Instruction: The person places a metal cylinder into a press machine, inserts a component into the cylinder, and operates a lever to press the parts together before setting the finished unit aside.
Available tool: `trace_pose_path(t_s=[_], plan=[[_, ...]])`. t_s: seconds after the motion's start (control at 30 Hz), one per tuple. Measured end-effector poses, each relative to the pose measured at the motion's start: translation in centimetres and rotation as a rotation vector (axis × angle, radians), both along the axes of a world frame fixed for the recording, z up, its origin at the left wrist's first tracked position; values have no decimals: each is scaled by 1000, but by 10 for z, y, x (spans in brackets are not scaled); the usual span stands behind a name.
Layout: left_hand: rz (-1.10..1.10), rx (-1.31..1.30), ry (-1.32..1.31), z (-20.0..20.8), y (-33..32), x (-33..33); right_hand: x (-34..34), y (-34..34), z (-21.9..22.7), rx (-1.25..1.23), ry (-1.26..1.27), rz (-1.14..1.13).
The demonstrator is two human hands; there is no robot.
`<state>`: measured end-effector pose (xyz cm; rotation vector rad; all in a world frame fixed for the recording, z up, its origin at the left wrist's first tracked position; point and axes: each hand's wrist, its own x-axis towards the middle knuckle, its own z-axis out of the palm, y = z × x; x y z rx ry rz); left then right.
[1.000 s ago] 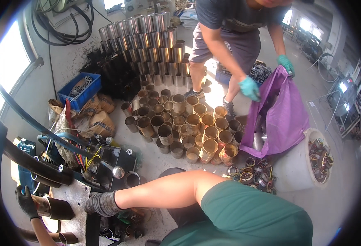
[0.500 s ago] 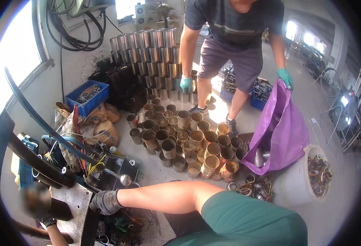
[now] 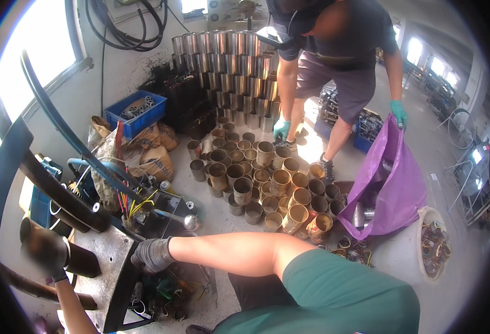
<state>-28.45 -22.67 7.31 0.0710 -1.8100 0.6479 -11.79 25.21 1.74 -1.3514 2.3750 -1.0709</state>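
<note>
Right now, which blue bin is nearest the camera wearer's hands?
The left bin, beside the brown sacks; the other bins stand by the co-worker's legs, farther off.

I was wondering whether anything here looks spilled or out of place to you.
Possibly: loose wire-wound coils lie on the floor beside the white bucket holding similar ones, so they may have spilled, or been set there deliberately.

At eight o'clock, the blurred, gloved left hand (image 3: 48, 256) is beside a dark tube (image 3: 86, 263); brown cylinders (image 3: 280, 182) crowd the centre; at three, a co-worker's teal-gloved hand (image 3: 399, 114) grips a purple sack (image 3: 395, 186).
</note>
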Motion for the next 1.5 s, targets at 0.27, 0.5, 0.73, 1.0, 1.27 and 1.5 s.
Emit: trace_pose_path(t_s=[0.27, 0.5, 0.73, 1.0, 1.27, 1.5], plan=[[-1029, 1339, -147, -41, 125, 152, -4, 9, -9, -37, -84, -125], [-1553, 2276, -306, -105, 217, 271, 10, -2, 13, 127, -41, -103], [-1728, 3037, -221, -88, 242, 271, 32, 5, 0, -1, 16, -113], [-1795, 3357, -180, -78, 236, 281, 59, -18, 16, -145, -375, -102], [-2042, 3328, -171, -82, 229, 275, 65, -15, 24, -118, -327, -179], [-1880, 2668, -517, -64, 234, 276, 60, -6, 23, -430, -493, -319]])
